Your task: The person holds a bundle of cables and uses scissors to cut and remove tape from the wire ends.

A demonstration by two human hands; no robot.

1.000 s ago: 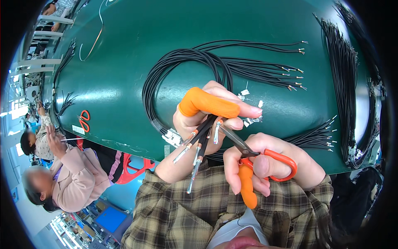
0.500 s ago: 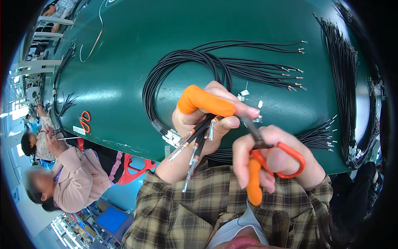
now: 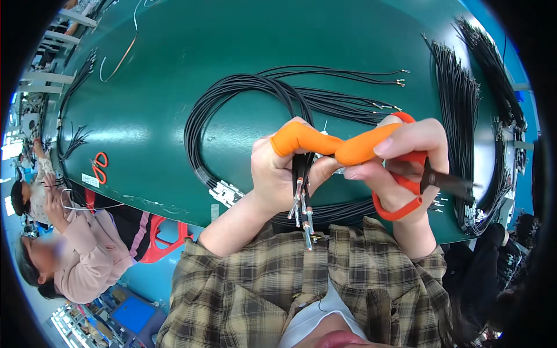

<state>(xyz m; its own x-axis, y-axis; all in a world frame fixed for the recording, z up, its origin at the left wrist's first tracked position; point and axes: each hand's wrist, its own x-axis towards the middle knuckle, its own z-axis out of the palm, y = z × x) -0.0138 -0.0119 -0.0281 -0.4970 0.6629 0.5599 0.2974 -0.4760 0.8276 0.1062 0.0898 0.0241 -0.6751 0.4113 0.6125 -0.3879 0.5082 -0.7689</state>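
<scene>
My left hand [image 3: 272,168], with an orange finger cot on one finger, is closed around a bunch of black cables [image 3: 303,174]. Their stripped wire tips hang below it toward my chest. My right hand [image 3: 426,145] also wears an orange cot. Its fingers pinch together against the fingertips of my left hand; what lies between them is too small to make out. Scissors [image 3: 447,182] with red handles stay looped on my right hand, blades pointing right. Behind my hands, a coil of black cables [image 3: 194,130] lies on the green table [image 3: 145,87], partly hidden.
White connectors [image 3: 227,193] sit at the coil's near end. Thick black cable bundles [image 3: 455,98] lie along the right side. Another pair of red-handled scissors [image 3: 100,168] rests near the left edge. A co-worker in a pink top [image 3: 96,249] sits at the left, beside a red stool [image 3: 156,240].
My right hand has moved up to meet my left fingertips. The scissors in it have swung from pointing up-left to pointing right. The held cable tips now hang more straight down.
</scene>
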